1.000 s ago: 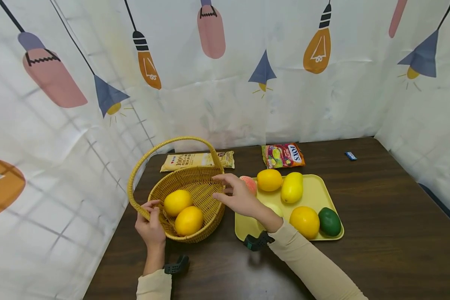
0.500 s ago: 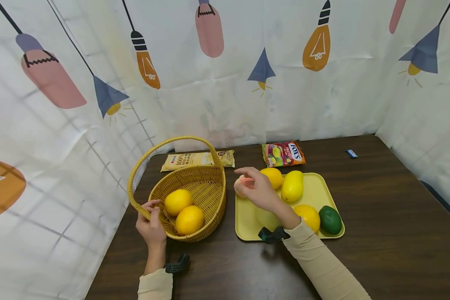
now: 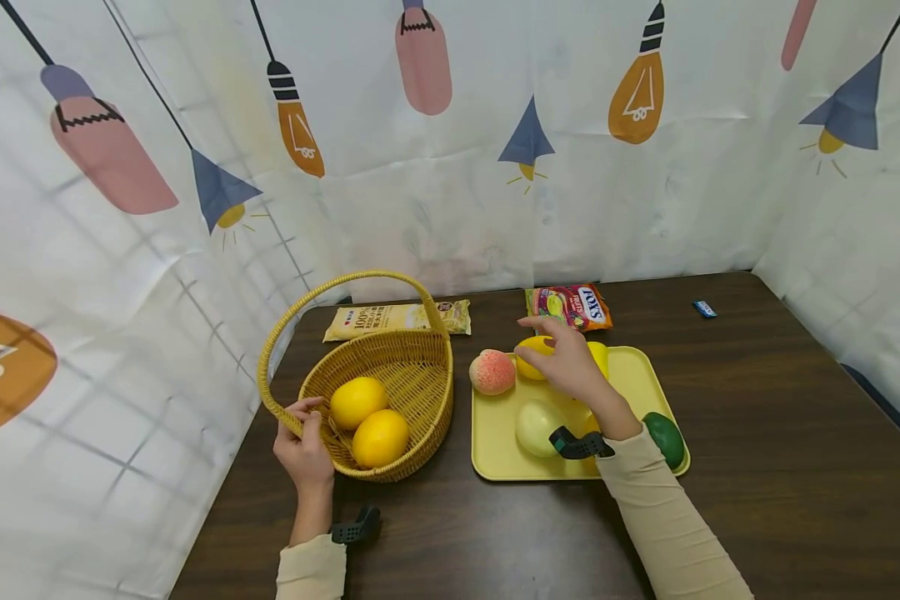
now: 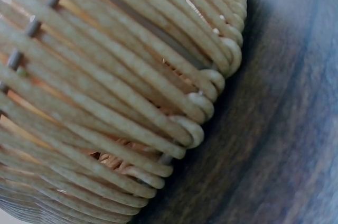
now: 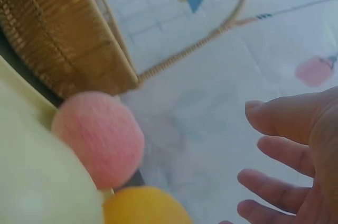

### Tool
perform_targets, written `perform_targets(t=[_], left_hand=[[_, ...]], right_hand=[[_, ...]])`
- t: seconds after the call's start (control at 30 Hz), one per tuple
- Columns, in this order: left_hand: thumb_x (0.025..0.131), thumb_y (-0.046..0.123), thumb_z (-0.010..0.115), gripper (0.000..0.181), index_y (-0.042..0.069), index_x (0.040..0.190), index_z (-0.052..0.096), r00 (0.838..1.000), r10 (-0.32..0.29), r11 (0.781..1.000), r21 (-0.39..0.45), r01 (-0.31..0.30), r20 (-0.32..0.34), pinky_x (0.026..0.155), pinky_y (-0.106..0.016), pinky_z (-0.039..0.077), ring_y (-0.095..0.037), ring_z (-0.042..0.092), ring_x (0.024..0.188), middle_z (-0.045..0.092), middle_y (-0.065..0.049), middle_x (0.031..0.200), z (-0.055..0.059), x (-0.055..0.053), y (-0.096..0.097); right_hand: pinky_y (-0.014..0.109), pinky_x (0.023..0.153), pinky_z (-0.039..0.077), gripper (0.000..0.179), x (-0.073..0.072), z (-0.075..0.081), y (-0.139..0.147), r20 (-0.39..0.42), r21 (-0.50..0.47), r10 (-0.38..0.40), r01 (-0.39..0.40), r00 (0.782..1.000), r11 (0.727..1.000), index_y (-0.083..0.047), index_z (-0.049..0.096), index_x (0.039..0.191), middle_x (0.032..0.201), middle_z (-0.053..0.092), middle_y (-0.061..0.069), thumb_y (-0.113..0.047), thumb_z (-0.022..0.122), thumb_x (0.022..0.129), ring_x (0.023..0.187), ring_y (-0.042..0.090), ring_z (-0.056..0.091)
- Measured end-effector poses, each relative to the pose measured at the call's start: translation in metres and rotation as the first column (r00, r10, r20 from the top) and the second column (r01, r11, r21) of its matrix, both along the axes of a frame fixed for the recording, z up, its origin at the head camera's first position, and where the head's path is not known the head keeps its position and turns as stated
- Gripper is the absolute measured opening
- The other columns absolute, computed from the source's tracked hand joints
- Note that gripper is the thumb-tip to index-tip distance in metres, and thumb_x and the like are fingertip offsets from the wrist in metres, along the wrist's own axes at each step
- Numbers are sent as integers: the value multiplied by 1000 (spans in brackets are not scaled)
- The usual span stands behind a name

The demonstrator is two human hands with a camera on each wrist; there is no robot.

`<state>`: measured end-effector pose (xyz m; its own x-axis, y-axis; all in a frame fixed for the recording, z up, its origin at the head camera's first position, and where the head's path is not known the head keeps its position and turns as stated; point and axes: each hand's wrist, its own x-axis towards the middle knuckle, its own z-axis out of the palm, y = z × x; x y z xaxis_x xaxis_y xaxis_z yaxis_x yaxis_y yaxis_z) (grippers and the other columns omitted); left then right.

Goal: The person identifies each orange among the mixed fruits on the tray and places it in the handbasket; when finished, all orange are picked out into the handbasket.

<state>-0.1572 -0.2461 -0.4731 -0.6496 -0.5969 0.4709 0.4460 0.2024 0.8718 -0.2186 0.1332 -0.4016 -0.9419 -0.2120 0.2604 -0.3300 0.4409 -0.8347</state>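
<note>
My left hand (image 3: pixel 303 454) grips the near left rim of a wicker basket (image 3: pixel 412 362) at the base of its tall handle. Two lemons (image 3: pixel 380 439) lie inside it. The basket's woven side (image 4: pixel 105 76) fills the left wrist view. Above the yellow tray (image 3: pixel 495 465), my right hand (image 3: pixel 570 362) hovers with fingers spread and nothing in them, over a lemon (image 3: pixel 531 358) it partly overlaps. In the right wrist view those fingers (image 5: pixel 274 189) are apart from the peach (image 5: pixel 97 139). Left of the lemon sits that peach, with a pale green round fruit (image 3: pixel 536 427) nearer me.
A dark green avocado-like fruit (image 3: pixel 665 439) lies at the tray's right. A yellow oblong fruit (image 3: pixel 600 356) is partly hidden by my right hand; my forearm covers most of an orange-yellow fruit. Behind stand a beige packet (image 3: pixel 390 320), a FOX'S candy bag (image 3: pixel 581 307) and a small blue wrapper (image 3: pixel 704 309).
My right hand has moved right, from over the basket's edge across the peach to the lemon on the tray. My left hand and the basket have stayed put.
</note>
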Motion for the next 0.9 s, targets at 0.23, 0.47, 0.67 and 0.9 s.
perform_targets(t=[0.23,0.47,0.67,0.9], left_hand=[[91,-8,51,16,-15,77,44,1000,-3,1000,0,3,6,54,-25,26,-17,40,54,68,-18,95,-1,0,-1],[90,-9,50,16,-15,77,44,1000,-13,1000,1,13,-3,53,-25,24,-14,36,51,68,-18,94,-1,0,-1],[90,-9,50,16,-14,76,44,1000,-13,1000,0,13,-5,52,-25,24,-11,35,50,65,-27,96,0,1,0],[91,-6,51,18,-14,77,45,1000,3,1000,-8,-3,7,52,-25,23,-11,33,49,64,-28,97,-1,0,-1]], right_hand=[[55,105,35,50,-6,-3,24,51,29,-44,43,998,999,-6,51,139,139,51,16,-19,67,93,129,39,45],[54,108,32,55,-11,-9,29,126,67,-16,8,992,998,-9,48,142,145,48,13,-26,67,93,134,37,41],[57,109,28,65,-11,-11,26,195,163,10,-42,981,986,-10,41,148,153,37,14,-31,68,92,140,38,33],[56,110,29,71,-10,-14,25,265,212,40,-98,963,972,-13,36,151,155,34,14,-31,69,91,137,37,36]])
